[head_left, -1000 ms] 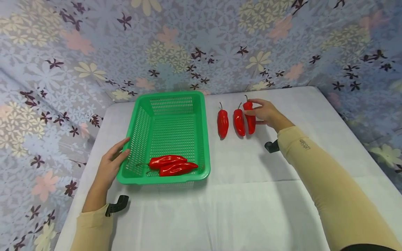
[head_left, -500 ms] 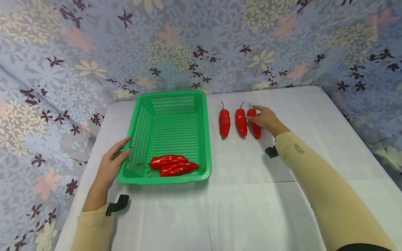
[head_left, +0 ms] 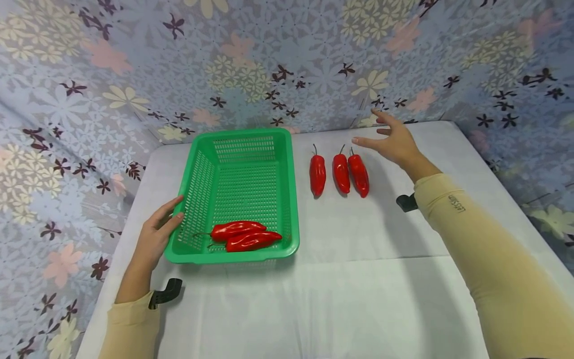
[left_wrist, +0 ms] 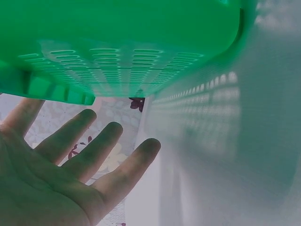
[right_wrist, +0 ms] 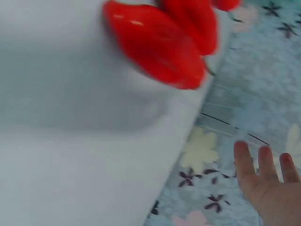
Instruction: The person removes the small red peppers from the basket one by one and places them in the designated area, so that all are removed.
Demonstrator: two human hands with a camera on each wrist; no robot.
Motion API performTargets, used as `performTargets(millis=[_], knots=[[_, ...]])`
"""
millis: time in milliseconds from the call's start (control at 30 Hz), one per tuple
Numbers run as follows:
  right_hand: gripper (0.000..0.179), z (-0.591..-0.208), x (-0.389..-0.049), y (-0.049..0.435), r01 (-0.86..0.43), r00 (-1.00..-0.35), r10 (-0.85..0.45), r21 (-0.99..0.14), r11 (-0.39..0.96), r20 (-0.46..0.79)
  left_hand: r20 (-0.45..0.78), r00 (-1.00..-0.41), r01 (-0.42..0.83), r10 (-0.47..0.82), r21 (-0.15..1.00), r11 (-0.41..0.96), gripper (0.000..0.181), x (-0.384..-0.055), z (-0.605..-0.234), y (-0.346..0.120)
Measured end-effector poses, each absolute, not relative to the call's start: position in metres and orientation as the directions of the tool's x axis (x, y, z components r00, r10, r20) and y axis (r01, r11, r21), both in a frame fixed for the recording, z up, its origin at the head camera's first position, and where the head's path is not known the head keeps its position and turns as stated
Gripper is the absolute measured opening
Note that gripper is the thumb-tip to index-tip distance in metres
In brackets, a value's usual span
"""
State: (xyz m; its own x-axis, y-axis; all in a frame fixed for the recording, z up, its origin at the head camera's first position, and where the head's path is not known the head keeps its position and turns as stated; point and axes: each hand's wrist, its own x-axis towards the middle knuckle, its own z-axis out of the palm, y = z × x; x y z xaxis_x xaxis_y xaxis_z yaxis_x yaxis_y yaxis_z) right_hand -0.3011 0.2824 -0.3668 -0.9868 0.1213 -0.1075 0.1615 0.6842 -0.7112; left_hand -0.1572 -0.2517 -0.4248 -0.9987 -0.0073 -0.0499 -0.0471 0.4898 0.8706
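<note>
A green plastic basket (head_left: 293,199) stands on the white-covered table, with two red chili peppers (head_left: 253,241) lying side by side near its front wall. My left hand (head_left: 152,237) touches the basket's left rim; in the left wrist view its fingers (left_wrist: 106,146) stretch out loosely below the rim. To the right of the basket lie three more red peppers in a row: a left one (head_left: 317,175), a middle one (head_left: 341,173) and a right one (head_left: 358,173). My right hand (head_left: 396,142) is spread above and behind the right pepper, holding nothing.
The white tablecloth (head_left: 341,299) spreads in front of the basket and peppers. Flowered fabric (head_left: 251,65) rises behind the table and along its sides. Black wrist mounts (head_left: 167,294) stick out from the sleeves.
My right hand has let go of the rightmost pepper and lifted away, back and to the right. That pepper now lies slanted, its tip farther right and nearer. My left hand stays put.
</note>
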Motion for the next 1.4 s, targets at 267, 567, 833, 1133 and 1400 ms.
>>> performTargets(millis=[267,567,833,1133,1400], knots=[[0.094,-0.337,-0.295,0.274,0.080,-0.997,0.060,-0.831,0.551,-0.057,-0.044,-0.999,-0.042,-0.007,0.875,0.481,0.051,-0.157,-0.425,-0.252],[0.092,-0.331,-0.294,0.245,-0.018,-0.996,-0.086,-0.841,0.541,-0.034,-0.040,-0.999,-0.039,-0.007,0.878,0.477,0.051,-0.158,-0.426,-0.253],[0.088,-0.325,-0.295,0.224,-0.075,-0.981,-0.191,-0.864,0.498,-0.025,-0.038,-0.999,-0.032,0.003,0.881,0.472,0.051,-0.158,-0.425,-0.253],[0.086,-0.297,-0.278,0.174,-0.123,-0.944,-0.329,-0.880,0.460,-0.040,-0.030,-1.000,-0.024,0.004,0.880,0.475,0.050,-0.157,-0.424,-0.254],[0.084,-0.288,-0.269,0.125,-0.153,-0.852,-0.516,-0.903,0.402,-0.086,-0.031,-1.000,-0.029,-0.004,0.877,0.480,0.050,-0.158,-0.426,-0.253]])
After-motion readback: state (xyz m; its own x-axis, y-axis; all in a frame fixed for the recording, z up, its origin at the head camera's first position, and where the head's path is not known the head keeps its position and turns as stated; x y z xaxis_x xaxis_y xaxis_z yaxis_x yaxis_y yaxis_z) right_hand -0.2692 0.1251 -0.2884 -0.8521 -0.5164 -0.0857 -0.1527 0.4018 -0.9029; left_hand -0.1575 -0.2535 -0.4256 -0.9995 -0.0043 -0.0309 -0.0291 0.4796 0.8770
